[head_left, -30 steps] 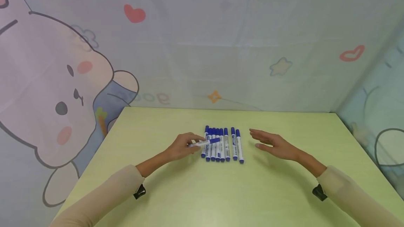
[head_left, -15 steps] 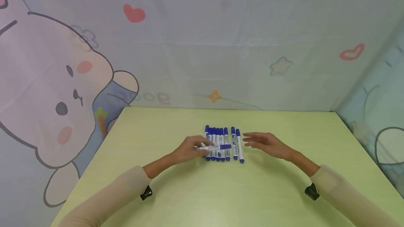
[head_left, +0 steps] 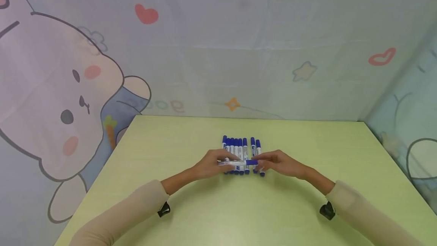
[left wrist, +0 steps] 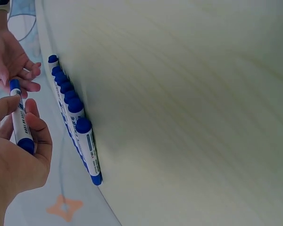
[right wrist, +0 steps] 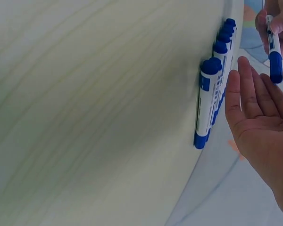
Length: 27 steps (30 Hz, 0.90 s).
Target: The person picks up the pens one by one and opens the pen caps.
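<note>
My left hand (head_left: 213,164) holds a white marker (head_left: 235,163) with a blue cap, level above the table. In the left wrist view that marker (left wrist: 20,115) is pinched between thumb and fingers, its cap pointing at the other hand. My right hand (head_left: 283,163) is at the cap end; in the right wrist view its fingers (right wrist: 249,92) are extended, with the blue cap (right wrist: 276,68) between them and the thumb. Whether they touch the cap I cannot tell. Below lie several like markers (head_left: 245,151) side by side, two of them (head_left: 253,147) set apart to the right.
The markers rest on a pale yellow-green table (head_left: 191,208). Behind its far edge hangs a light cloth (head_left: 218,67) printed with hearts, a star and a cartoon animal; more cloth (head_left: 409,124) covers the right side.
The left hand has carried its marker to the right and turned it level over the row. My right hand has moved left from beside the row to the marker's cap.
</note>
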{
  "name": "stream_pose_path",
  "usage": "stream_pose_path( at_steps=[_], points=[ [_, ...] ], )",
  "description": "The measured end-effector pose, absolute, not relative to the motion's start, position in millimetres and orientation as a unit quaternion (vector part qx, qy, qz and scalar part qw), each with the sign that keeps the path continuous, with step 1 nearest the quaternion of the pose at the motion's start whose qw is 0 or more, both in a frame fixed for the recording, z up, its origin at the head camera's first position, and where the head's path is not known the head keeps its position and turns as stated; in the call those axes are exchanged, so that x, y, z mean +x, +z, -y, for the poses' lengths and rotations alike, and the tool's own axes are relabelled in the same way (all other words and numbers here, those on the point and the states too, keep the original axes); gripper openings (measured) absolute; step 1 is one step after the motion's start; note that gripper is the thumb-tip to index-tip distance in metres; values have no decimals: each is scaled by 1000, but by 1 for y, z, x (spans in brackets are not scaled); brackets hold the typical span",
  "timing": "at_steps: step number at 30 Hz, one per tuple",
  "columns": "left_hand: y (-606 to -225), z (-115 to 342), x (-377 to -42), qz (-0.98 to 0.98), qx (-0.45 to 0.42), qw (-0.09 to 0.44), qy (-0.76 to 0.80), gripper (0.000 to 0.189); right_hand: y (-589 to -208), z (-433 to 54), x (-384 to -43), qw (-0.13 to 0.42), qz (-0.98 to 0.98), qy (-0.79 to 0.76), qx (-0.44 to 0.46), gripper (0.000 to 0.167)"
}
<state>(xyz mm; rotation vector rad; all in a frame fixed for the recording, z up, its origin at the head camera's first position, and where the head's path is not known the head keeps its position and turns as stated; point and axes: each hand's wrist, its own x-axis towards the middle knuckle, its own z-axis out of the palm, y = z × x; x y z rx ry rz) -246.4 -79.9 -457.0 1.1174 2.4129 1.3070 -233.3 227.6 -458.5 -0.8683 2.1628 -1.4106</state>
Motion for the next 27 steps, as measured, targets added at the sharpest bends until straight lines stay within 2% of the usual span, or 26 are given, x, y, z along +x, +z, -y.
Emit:
stream_pose_path(
  at_steps=[8, 17, 27],
  points=[
    [-453, 73, -245, -805, 386, 75, 444, 29, -461, -218, -232, 209, -762, -518, -327, 42],
    [-450, 63, -244, -799, 420, 6, 430, 24, -459, -211, -232, 181, -781, -508, -315, 36],
    [-442, 61, -244, -846, 421, -33, 326, 27, -455, -203, -227, 164, -788, -491, -332, 30]
  ],
)
